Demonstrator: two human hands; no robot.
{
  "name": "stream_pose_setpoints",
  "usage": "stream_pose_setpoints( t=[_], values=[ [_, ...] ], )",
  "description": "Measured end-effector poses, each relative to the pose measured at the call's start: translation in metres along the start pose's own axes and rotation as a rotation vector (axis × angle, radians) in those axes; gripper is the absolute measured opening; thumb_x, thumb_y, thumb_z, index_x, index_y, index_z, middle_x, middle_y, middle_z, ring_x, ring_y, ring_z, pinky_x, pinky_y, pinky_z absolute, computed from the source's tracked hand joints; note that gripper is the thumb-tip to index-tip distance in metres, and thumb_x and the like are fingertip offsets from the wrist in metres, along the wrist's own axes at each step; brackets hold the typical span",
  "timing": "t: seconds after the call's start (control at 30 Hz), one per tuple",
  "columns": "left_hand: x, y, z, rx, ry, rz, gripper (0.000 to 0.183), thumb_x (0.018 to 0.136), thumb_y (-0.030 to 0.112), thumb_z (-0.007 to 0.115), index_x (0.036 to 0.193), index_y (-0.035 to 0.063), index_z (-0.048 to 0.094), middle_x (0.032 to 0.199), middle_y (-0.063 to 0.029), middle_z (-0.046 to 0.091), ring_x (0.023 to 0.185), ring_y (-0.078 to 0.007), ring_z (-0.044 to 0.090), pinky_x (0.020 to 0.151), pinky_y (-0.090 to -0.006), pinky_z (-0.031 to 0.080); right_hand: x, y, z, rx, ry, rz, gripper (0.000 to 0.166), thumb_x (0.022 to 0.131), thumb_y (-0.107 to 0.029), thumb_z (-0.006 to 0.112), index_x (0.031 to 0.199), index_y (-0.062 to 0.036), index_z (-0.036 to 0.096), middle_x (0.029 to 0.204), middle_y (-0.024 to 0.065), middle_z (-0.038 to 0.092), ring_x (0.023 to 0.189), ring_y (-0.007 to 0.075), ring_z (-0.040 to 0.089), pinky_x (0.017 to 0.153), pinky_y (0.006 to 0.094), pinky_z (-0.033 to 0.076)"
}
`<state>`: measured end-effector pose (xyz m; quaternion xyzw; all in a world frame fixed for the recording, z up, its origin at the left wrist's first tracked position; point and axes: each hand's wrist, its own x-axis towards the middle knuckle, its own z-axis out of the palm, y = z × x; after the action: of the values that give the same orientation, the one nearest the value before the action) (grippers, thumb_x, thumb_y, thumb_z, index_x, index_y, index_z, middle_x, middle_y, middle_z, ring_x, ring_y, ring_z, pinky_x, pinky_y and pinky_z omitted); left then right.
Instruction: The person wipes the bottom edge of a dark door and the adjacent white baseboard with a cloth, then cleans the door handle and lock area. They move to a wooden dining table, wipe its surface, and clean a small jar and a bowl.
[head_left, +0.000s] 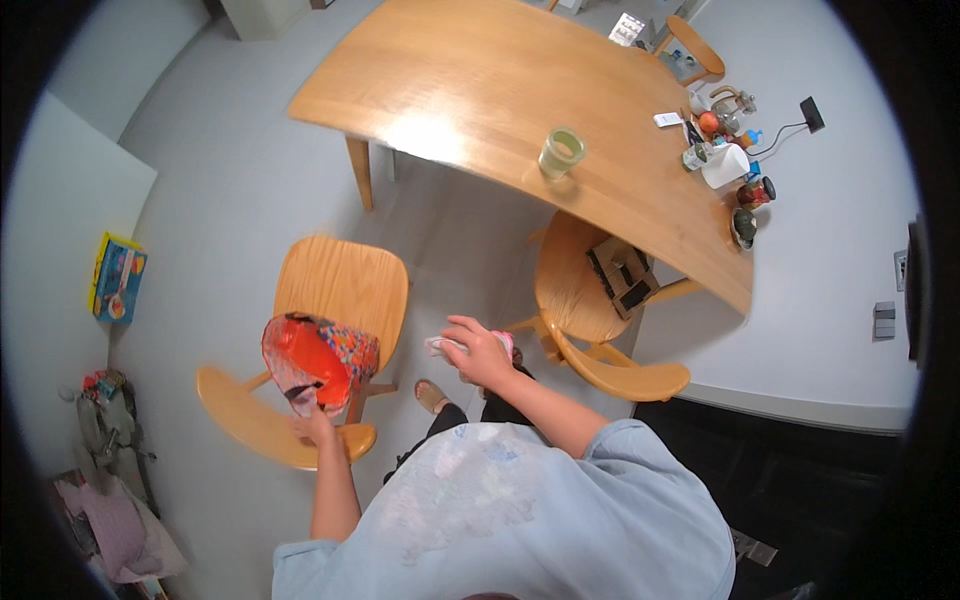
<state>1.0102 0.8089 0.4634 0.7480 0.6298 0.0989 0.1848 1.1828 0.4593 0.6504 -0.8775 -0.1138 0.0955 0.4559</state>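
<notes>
My left hand (315, 427) grips the near rim of a bag (356, 349) with a red inside and a multicoloured speckled outside. The bag's mouth gapes towards me, and something dark shows near its rim. It is at the near edge of a wooden chair's seat (341, 274), in front of the backrest (247, 427). Over the floor between two chairs, my right hand (480, 356) is closed around a pink and white item (442, 346), perhaps a cloth or soft packet. My fingers cover most of that item.
A wooden table (480, 67) bears a greenish glass (562, 152), with jars, a white container (725, 166) and a glass pot (731, 112) along the wall. A second chair (566, 281) holds flattened cardboard (624, 276). A blue box (120, 279) stands at left.
</notes>
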Motion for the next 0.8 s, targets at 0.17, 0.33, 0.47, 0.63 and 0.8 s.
stream_pose_setpoints(
  t=[0.17,0.33,0.47,0.63,0.8],
  values=[
    [-0.074,0.146,-0.086,-0.353,0.033,0.159,0.058,0.086,0.019,0.061,0.133,-0.0031,0.036,0.132,-0.0243,0.036,0.122,-0.0397,0.035,0.102,-0.0495,0.033,0.006,0.034,-0.047,0.151,0.281,0.060,0.026,0.085,-0.024,0.065,0.100,-0.0038,0.068,0.109,0.0145,0.064,0.094,0.0301,0.065,0.083,0.0368,0.050],
    [-0.126,0.215,-0.081,-0.315,0.087,0.612,0.047,0.087,0.008,0.058,0.129,-0.0026,0.040,0.130,-0.0228,0.035,0.121,-0.0380,0.035,0.103,-0.0484,0.031,0.033,0.061,-0.090,0.446,0.342,0.330,0.025,0.087,-0.024,0.063,0.101,-0.0042,0.067,0.102,0.0144,0.067,0.096,0.0243,0.064,0.084,0.0332,0.048],
    [-0.182,0.278,-0.055,-0.478,-0.172,0.759,0.046,0.085,0.003,0.056,0.128,-0.0030,0.039,0.130,-0.0222,0.033,0.117,-0.0350,0.039,0.100,-0.0452,0.033,0.058,0.106,-0.131,0.644,0.513,0.331,0.025,0.092,-0.024,0.059,0.102,-0.0017,0.065,0.098,0.0088,0.067,0.093,0.0160,0.060,0.084,0.0296,0.046],
    [-0.244,0.338,-0.030,-0.532,-0.490,0.988,0.049,0.084,0.002,0.058,0.129,-0.0016,0.038,0.130,-0.0197,0.032,0.110,-0.0298,0.043,0.094,-0.0412,0.039,0.085,0.152,-0.222,0.556,0.817,0.328,0.028,0.096,-0.026,0.055,0.105,-0.0002,0.062,0.096,0.0063,0.065,0.090,0.0133,0.057,0.083,0.0286,0.046],
    [-0.287,0.408,-0.020,-0.473,-0.754,1.121,0.064,0.082,0.009,0.066,0.136,0.0010,0.033,0.136,-0.0181,0.029,0.120,-0.0305,0.040,0.100,-0.0385,0.038,0.110,0.210,-0.305,0.320,0.945,0.299,0.042,0.095,-0.031,0.052,0.128,-0.0046,0.051,0.126,0.0167,0.055,0.119,0.0288,0.050,0.100,0.0387,0.038]
  ],
)
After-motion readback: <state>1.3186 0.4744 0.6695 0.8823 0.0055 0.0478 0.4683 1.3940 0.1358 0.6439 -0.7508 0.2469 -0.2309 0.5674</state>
